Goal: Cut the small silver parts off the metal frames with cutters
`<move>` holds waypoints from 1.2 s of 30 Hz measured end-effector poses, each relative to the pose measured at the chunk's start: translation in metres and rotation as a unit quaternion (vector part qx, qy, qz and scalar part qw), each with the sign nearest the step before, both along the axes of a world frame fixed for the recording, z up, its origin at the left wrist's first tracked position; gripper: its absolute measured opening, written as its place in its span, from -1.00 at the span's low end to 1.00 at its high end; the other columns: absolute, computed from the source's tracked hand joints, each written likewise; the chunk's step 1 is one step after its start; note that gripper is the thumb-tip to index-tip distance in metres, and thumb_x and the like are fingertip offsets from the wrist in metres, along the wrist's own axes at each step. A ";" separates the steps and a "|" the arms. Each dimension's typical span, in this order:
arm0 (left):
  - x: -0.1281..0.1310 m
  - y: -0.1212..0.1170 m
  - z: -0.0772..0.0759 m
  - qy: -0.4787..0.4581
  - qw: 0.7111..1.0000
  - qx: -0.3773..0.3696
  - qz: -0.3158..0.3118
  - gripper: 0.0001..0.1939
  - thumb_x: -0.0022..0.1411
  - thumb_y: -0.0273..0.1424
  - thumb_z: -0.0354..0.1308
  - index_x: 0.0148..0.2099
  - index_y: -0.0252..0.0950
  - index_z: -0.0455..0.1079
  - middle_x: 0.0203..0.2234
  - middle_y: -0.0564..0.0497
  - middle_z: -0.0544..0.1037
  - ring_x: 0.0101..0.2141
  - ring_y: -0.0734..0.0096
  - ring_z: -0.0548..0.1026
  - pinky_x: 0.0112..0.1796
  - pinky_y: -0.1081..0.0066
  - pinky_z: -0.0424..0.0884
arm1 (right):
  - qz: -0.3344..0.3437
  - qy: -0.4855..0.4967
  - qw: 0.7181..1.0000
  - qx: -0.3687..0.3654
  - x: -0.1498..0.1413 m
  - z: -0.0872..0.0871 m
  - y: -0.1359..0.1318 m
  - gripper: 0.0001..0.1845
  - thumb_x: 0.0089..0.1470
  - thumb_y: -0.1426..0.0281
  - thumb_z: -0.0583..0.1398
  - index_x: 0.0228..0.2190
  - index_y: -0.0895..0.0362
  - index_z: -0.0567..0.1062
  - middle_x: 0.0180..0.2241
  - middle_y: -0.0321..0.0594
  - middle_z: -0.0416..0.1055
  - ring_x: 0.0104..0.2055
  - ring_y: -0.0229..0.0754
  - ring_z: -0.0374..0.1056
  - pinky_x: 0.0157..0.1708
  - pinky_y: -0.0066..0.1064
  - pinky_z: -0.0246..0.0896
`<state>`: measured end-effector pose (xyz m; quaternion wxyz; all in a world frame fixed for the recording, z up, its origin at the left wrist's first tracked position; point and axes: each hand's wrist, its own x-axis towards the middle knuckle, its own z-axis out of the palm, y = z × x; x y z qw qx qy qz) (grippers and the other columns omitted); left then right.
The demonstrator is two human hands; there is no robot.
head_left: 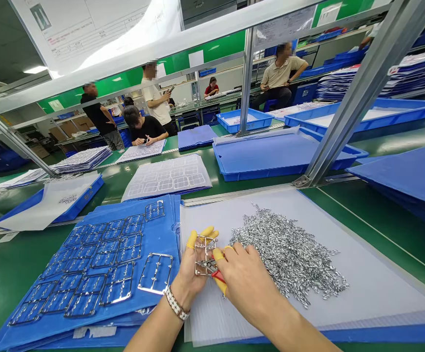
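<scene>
My left hand point(194, 264), with yellow finger cots on its fingertips, holds up a small chrome frame point(198, 243) with little parts on its inner bars. My right hand point(240, 274), also in yellow finger cots, grips red-handled nippers point(218, 275), whose metal jaws are at the frame's lower part. Just right of the hands, a heap of small shiny metallic pieces point(289, 249) lies on a translucent white sheet point(344, 210). To the left, several similar chrome frames point(117, 249) lie in rows on a blue sheet point(88, 327); one frame point(156, 274) sits nearest my left hand.
Beyond my hands lie a white sheet of frames point(168, 176) and a blue tray point(264, 171). A metal post point(362, 93) rises at the right. At left stands a paper-lined tray point(84, 200). Several people sit or stand across the bench, one person point(144, 127) bent over work.
</scene>
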<state>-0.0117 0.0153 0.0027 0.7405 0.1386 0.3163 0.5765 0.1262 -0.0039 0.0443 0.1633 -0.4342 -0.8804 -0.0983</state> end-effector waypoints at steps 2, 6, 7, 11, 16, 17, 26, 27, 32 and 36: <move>0.000 0.000 0.003 -0.001 1.000 -0.003 -0.003 -0.52 0.25 -0.14 0.03 0.06 -0.37 0.39 0.02 -0.19 0.45 -0.45 0.48 0.45 -0.46 0.48 0.32 | -0.001 -0.007 1.000 -0.001 0.000 0.000 0.000 -0.74 -0.12 0.36 0.32 -0.32 0.10 0.46 -0.44 -0.25 0.42 -0.35 -0.10 0.25 -0.34 -0.24 -0.07; 0.000 -0.001 0.008 -0.013 1.000 -0.005 -0.012 -0.54 0.26 -0.16 0.02 0.05 -0.37 0.40 0.01 -0.19 0.45 -0.49 0.53 0.43 -0.52 0.52 0.26 | -0.002 -0.011 1.000 0.004 0.001 0.001 -0.003 -0.75 -0.10 0.38 0.32 -0.30 0.11 0.47 -0.44 -0.24 0.43 -0.38 -0.11 0.26 -0.35 -0.25 -0.07; 0.000 -0.001 0.009 -0.020 1.000 -0.004 -0.015 -0.54 0.27 -0.16 0.01 0.05 -0.36 0.41 0.02 -0.18 0.45 -0.50 0.55 0.42 -0.51 0.51 0.27 | -0.003 -0.008 1.000 0.006 0.003 0.002 -0.003 -0.74 -0.11 0.38 0.33 -0.30 0.11 0.47 -0.44 -0.24 0.43 -0.38 -0.12 0.26 -0.35 -0.25 -0.08; 0.001 -0.003 0.010 -0.032 0.999 -0.008 -0.025 -0.52 0.25 -0.12 0.01 0.06 -0.34 0.40 -0.02 -0.15 0.47 -0.46 0.48 0.44 -0.44 0.45 0.32 | -0.019 0.018 1.000 0.012 0.010 0.006 0.002 -0.68 -0.12 0.29 0.35 -0.27 0.10 0.47 -0.42 -0.24 0.43 -0.34 -0.10 0.25 -0.35 -0.25 -0.10; 0.004 -0.005 0.012 -0.042 0.997 -0.026 -0.062 -0.52 0.26 -0.11 0.01 0.05 -0.34 0.41 -0.23 -0.11 0.56 -0.57 0.54 0.38 -0.57 0.52 0.15 | -0.041 0.012 0.999 -0.010 0.010 0.010 0.016 -0.71 -0.03 0.30 0.29 -0.22 0.11 0.46 -0.38 -0.22 0.44 -0.30 -0.09 0.25 -0.34 -0.26 -0.12; 0.005 -0.005 0.012 -0.048 0.997 -0.024 -0.064 -0.52 0.26 -0.11 0.00 0.04 -0.34 0.42 -0.27 -0.10 0.57 -0.59 0.55 0.36 -0.59 0.53 0.12 | -0.039 0.008 0.999 -0.017 0.008 0.009 0.018 -0.73 -0.03 0.32 0.28 -0.23 0.11 0.45 -0.37 -0.22 0.44 -0.30 -0.09 0.25 -0.34 -0.26 -0.13; 0.006 -0.005 0.005 -0.012 0.998 -0.025 -0.055 -0.48 0.25 -0.08 0.00 0.10 -0.31 0.38 -0.25 -0.11 0.57 -0.55 0.48 0.44 -0.58 0.51 0.16 | -0.028 0.003 0.999 -0.039 0.004 0.003 0.022 -0.77 -0.04 0.38 0.26 -0.26 0.12 0.45 -0.37 -0.20 0.45 -0.30 -0.09 0.25 -0.35 -0.26 -0.14; 0.006 -0.005 0.005 -0.006 0.998 -0.028 -0.055 -0.47 0.24 -0.07 0.01 0.10 -0.31 0.37 -0.24 -0.11 0.56 -0.55 0.48 0.44 -0.58 0.51 0.17 | -0.028 0.001 0.999 -0.039 0.004 0.003 0.022 -0.76 -0.04 0.37 0.27 -0.25 0.12 0.45 -0.37 -0.20 0.45 -0.29 -0.09 0.25 -0.35 -0.26 -0.14; 0.006 -0.005 0.006 0.010 0.998 -0.037 -0.054 -0.47 0.24 -0.07 0.01 0.09 -0.31 0.39 -0.20 -0.10 0.55 -0.54 0.53 0.43 -0.59 0.54 0.13 | -0.033 -0.018 0.999 -0.029 0.004 0.007 0.020 -0.84 0.03 0.39 0.24 -0.28 0.12 0.46 -0.39 -0.20 0.44 -0.31 -0.08 0.27 -0.35 -0.25 -0.12; 0.007 -0.006 0.008 0.015 0.998 -0.030 -0.059 -0.49 0.25 -0.08 0.00 0.08 -0.32 0.39 -0.20 -0.12 0.56 -0.50 0.46 0.46 -0.54 0.51 0.21 | -0.030 -0.041 0.998 -0.024 0.003 0.011 0.017 -0.91 0.04 0.49 0.21 -0.33 0.13 0.45 -0.41 -0.20 0.43 -0.33 -0.10 0.29 -0.34 -0.25 -0.09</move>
